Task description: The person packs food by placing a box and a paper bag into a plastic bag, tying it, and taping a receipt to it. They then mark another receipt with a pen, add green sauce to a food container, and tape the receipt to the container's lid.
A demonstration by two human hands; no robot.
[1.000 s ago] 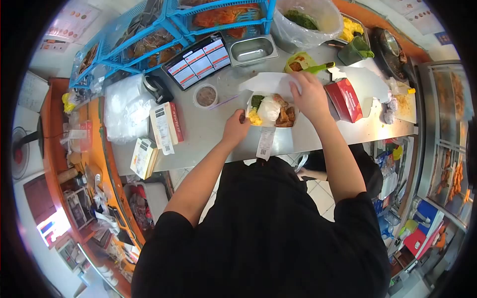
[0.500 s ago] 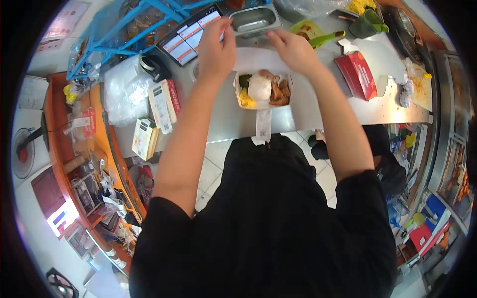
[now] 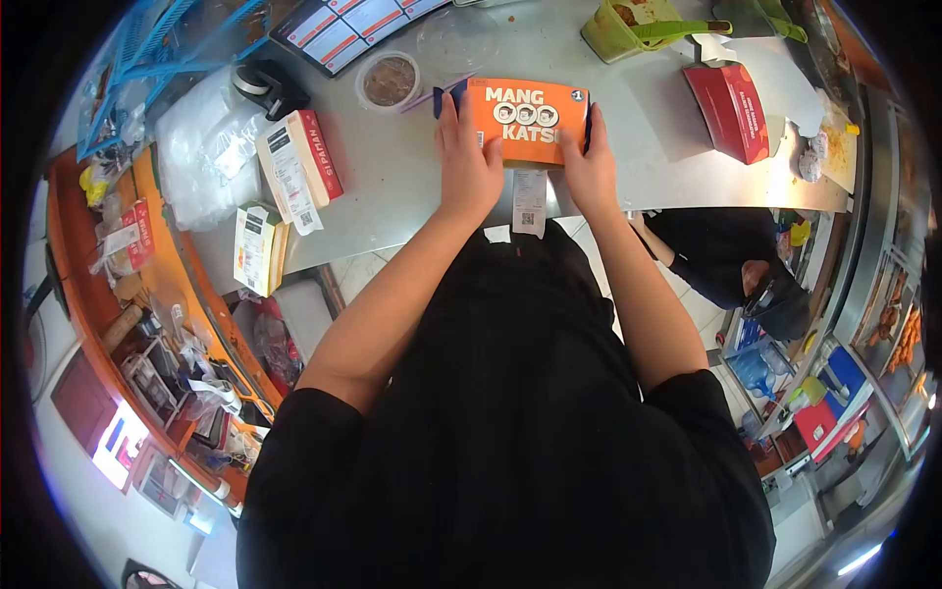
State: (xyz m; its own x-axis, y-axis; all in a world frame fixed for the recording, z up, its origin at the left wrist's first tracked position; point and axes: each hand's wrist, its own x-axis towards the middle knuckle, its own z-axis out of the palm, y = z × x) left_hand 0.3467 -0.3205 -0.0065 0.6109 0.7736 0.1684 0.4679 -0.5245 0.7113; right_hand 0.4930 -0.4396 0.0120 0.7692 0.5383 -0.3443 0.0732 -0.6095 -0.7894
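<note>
An orange paper food box (image 3: 530, 120) with printed lettering sits at the front of the metal counter, its lid folded down so the food inside is hidden. My left hand (image 3: 469, 162) grips its left side, the thumb by the front corner. On the opposite side my right hand (image 3: 591, 167) presses with its fingers wrapped round the edge. A paper receipt (image 3: 529, 203) hangs down in front of the box, over the counter's edge. Left of the box stands a round clear tub (image 3: 389, 80) of something brown, with a clear round lid (image 3: 456, 39) behind it.
A tablet (image 3: 348, 29) stands at the back left. Boxes with receipts (image 3: 294, 172) and plastic bags (image 3: 206, 162) lie at left. At right are a red box (image 3: 728, 113) and a green container (image 3: 628, 29) with a green-handled utensil. Another person (image 3: 721, 245) bends low beyond the counter's right front.
The food box was open, showing rice, meat and yellow pieces; its lid is now down. Both hands came from behind it onto its sides. The other person has come further into view.
</note>
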